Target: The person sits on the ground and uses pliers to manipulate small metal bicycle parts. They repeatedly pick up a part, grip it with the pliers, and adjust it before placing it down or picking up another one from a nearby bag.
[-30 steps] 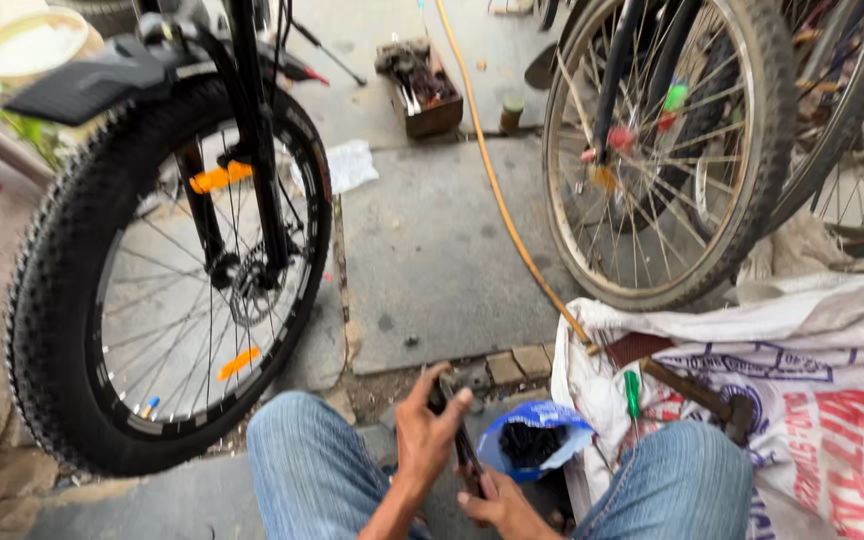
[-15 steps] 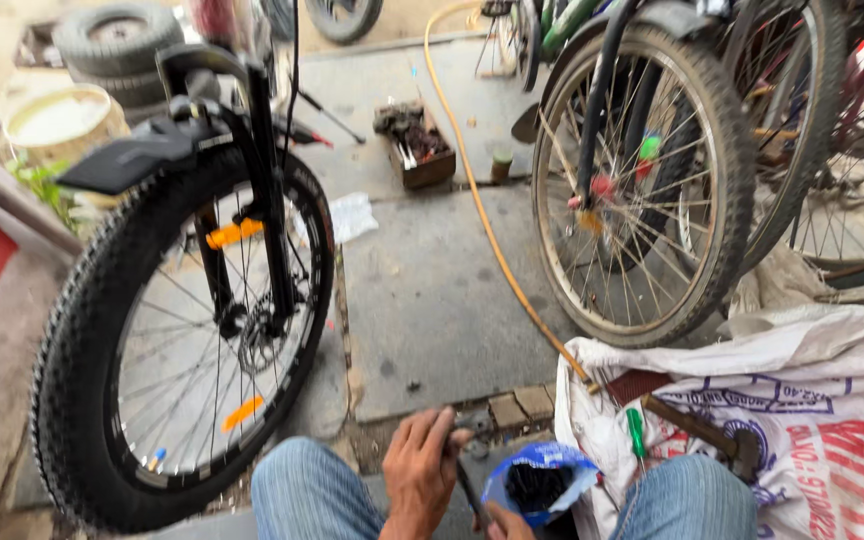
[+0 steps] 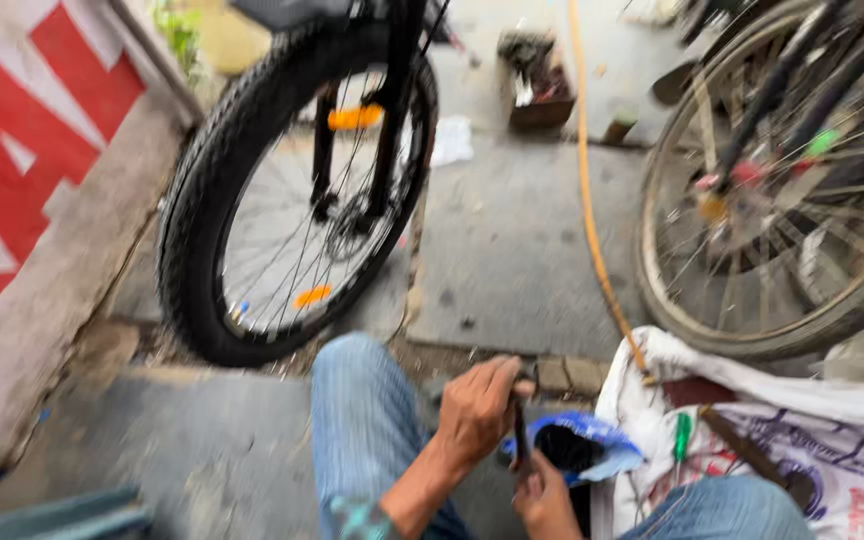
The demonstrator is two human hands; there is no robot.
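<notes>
Head view, blurred. Left hand (image 3: 479, 407) curled over top of thin dark tool (image 3: 520, 440), wrist bent down between denim knees. Right hand (image 3: 544, 497) below, gripping tool's lower end. Blue-rimmed black container (image 3: 577, 450) just beside tool. Black knobby wheel (image 3: 287, 190) beyond; white sack (image 3: 752, 420) right.

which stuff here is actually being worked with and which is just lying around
In hand:
left hand
right hand
thin dark tool, gripped by both
blue-rimmed container, beside the hands

Lying about:
black front wheel
worn wheel
orange hose
small parts box
white sack
</notes>
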